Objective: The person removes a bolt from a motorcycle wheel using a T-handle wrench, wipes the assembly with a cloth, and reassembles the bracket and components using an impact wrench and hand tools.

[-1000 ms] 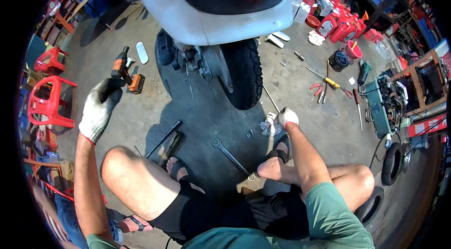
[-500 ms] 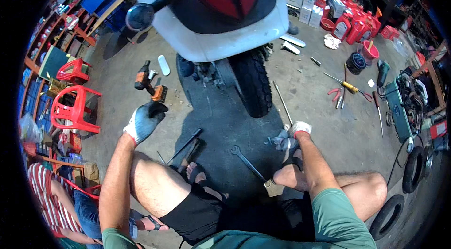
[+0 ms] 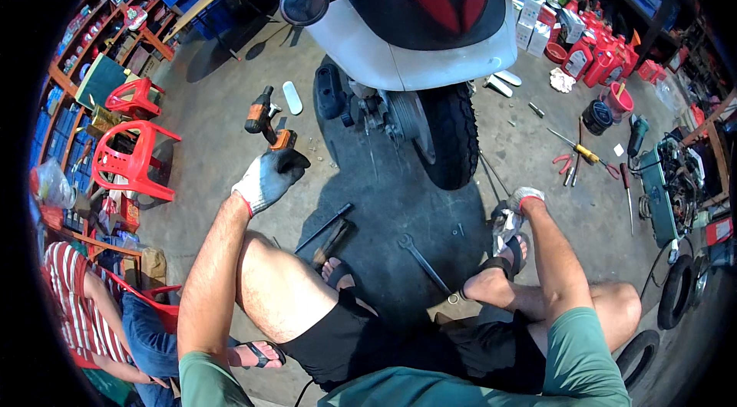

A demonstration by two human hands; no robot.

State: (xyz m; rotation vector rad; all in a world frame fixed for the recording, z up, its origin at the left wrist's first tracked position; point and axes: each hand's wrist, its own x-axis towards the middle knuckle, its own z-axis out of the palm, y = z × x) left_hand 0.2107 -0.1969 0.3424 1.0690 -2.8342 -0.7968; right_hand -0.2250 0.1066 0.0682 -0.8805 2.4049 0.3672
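Note:
My left hand [image 3: 265,179], in a white glove with blackened fingers, is curled closed just in front of an orange-and-black cordless drill [image 3: 270,119] on the floor. Whatever lies inside its fingers is hidden. My right hand [image 3: 527,196], gloved in white with a red cuff, is closed over a crumpled silvery bag-like thing [image 3: 504,227] above my sandalled foot. A thin metal rod [image 3: 493,172] runs from beside this hand toward the scooter's rear tyre [image 3: 453,138]. Between my feet lies a combination wrench [image 3: 426,265]; small bolts [image 3: 457,230] are on the floor beyond it.
The white scooter [image 3: 437,62] stands ahead. A dark-handled bar [image 3: 325,227] lies by my left foot. Pliers [image 3: 564,163], screwdrivers and a socket lie at right, near a green toolbox [image 3: 662,188]. Red chairs [image 3: 130,158] and a seated person in stripes [image 3: 84,292] are at left.
The view has shifted, so most things sit further right. The silvery thing now hangs more directly below my right hand, and the bolts lie apart from it. My left hand keeps its curl.

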